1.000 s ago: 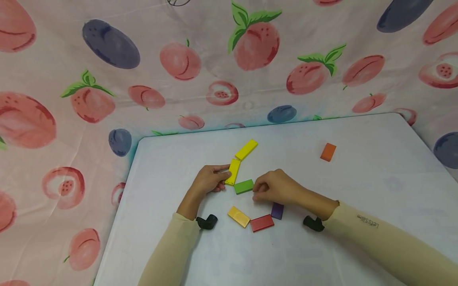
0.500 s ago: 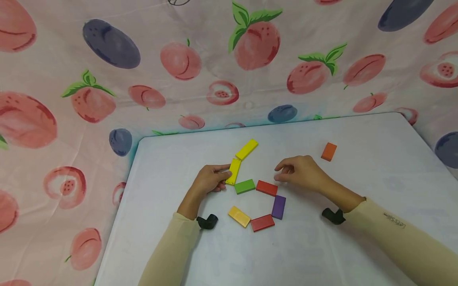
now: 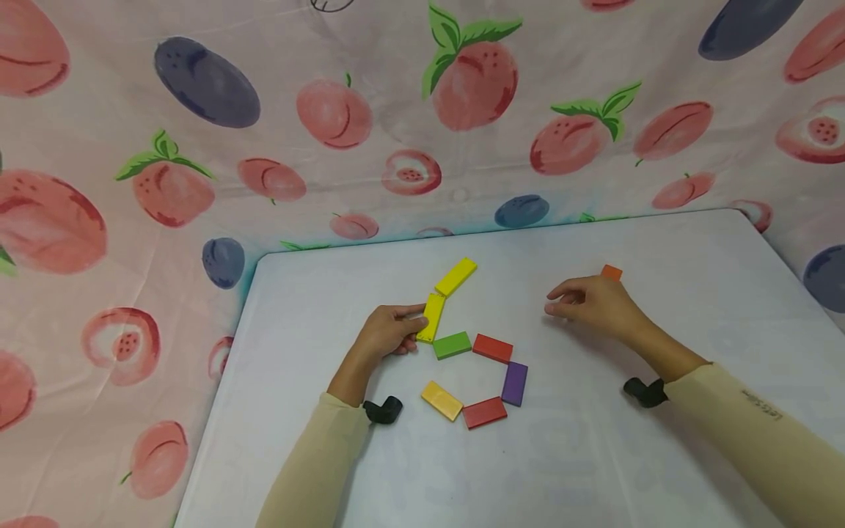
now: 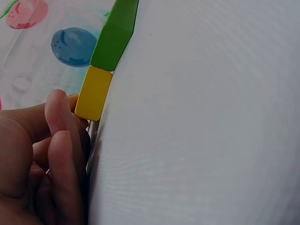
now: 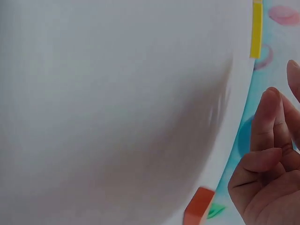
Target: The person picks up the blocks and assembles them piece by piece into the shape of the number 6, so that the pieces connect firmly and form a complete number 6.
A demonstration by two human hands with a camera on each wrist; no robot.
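Observation:
My left hand [image 3: 388, 331] pinches the nearer yellow block [image 3: 432, 317] at its left side, thumb over its edge. In the left wrist view that block's end face [image 4: 94, 93] adjoins a green block [image 4: 114, 37]. Beyond it in the head view, a second yellow block [image 3: 456, 276] slants away to the right. Above the table, my right hand [image 3: 597, 304] holds nothing, its fingers loosely bent. It partly covers an orange block [image 3: 612, 273], which the right wrist view also shows low at the table's edge. Near the left hand, the green block leads to a red block [image 3: 492, 348].
A purple block [image 3: 515, 383], another red block [image 3: 485, 413] and a golden-yellow block [image 3: 441, 400] curve round toward the front. All lie on a white table [image 3: 297, 462]. A fruit-print cloth [image 3: 396, 66] hangs behind the table and along its left side.
My right hand has left the red block beside the green one and moved right and away, toward the orange block. The left hand stays at the yellow block.

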